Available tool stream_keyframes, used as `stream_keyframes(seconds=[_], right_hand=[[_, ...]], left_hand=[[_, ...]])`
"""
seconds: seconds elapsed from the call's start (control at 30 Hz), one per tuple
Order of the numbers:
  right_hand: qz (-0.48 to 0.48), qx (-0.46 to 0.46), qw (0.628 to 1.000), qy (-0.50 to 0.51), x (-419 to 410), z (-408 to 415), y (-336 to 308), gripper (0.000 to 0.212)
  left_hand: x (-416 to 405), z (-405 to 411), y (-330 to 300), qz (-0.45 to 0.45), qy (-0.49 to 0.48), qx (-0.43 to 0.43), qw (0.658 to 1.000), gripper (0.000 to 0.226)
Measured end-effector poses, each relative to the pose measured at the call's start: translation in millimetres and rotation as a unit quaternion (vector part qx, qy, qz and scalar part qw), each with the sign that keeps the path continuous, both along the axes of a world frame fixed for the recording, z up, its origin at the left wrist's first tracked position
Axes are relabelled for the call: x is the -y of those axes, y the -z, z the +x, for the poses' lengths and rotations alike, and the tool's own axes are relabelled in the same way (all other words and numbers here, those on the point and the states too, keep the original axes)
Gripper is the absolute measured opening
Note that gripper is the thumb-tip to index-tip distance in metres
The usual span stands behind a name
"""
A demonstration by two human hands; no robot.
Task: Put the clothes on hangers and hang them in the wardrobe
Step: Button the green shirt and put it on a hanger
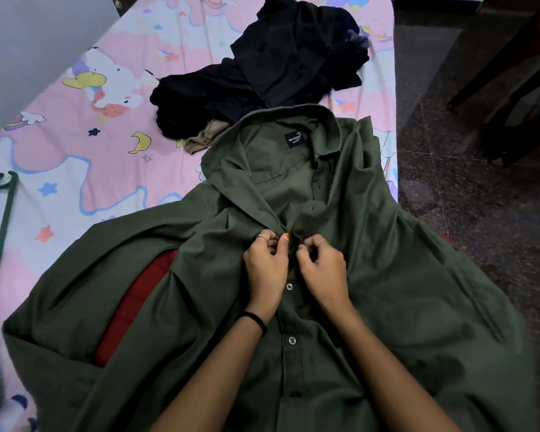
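An olive green shirt (387, 275) lies spread on the bed with its collar away from me and its front facing up. My left hand (267, 263) pinches the left edge of the placket just below the collar. My right hand (321, 269) pinches the right edge beside it, at the top button. Lower buttons run down the placket toward me. A green hanger (0, 219) lies on the bed at the far left, apart from both hands. Whether a hanger is inside the shirt is hidden.
A pile of dark clothes (262, 67) and a tan garment (206, 137) lie beyond the collar. A red cloth (134, 304) shows under the shirt's left side. The pink patterned bedsheet (85, 145) covers the bed. Dark stone floor (468, 182) and dark furniture are on the right.
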State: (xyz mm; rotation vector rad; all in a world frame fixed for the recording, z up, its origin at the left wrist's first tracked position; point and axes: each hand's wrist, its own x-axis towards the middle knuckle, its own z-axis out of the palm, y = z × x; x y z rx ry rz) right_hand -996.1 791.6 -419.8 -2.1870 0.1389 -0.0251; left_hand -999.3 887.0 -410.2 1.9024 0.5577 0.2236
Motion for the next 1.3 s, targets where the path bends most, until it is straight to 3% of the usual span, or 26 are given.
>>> stream_keyframes(seconds=[0.13, 0.2, 0.33, 0.5, 0.63, 0.93, 1.03, 1.17, 1.3], right_hand=[[0.284, -0.015, 0.955, 0.080, 9.4, -1.9, -12.1, 0.024], [0.365, -0.021, 0.926, 0.099, 16.1, -5.8, -18.6, 0.035], [0.444, -0.022, 0.887, 0.124, 23.0, -9.7, -26.9, 0.031], [0.433, -0.005, 0.894, 0.114, 24.4, -9.6, -28.5, 0.033], [0.414, -0.011, 0.905, 0.093, 22.7, -10.2, -24.5, 0.026], [0.455, -0.052, 0.886, 0.074, 21.4, -5.7, -42.6, 0.024], [0.386, -0.028, 0.920, 0.065, 16.6, 5.5, -49.2, 0.023], [0.193, 0.003, 0.980, 0.038, 5.0, 19.7, -47.7, 0.021], [0.110, 0.010, 0.994, 0.012, -3.7, 15.9, -46.9, 0.011]], left_hand=[[-6.7, -3.9, -11.3, 0.001, -0.020, 0.017, 1.000, 0.024], [-13.5, -5.9, -18.3, 0.003, -0.014, 0.021, 1.000, 0.023], [-25.4, -5.1, -45.2, 0.041, 0.002, 0.034, 0.999, 0.023], [-27.7, 0.2, -82.6, 0.146, 0.142, 0.110, 0.973, 0.020], [-30.0, 22.7, -71.0, 0.181, 0.274, 0.062, 0.942, 0.007], [-29.6, 13.7, -43.5, 0.017, 0.253, 0.010, 0.967, 0.028], [-31.0, 15.1, -41.9, -0.022, 0.234, 0.023, 0.972, 0.031], [-31.9, 17.7, -38.8, -0.026, 0.218, 0.039, 0.975, 0.028], [-32.3, 17.9, -32.9, -0.078, 0.196, 0.016, 0.977, 0.021]])
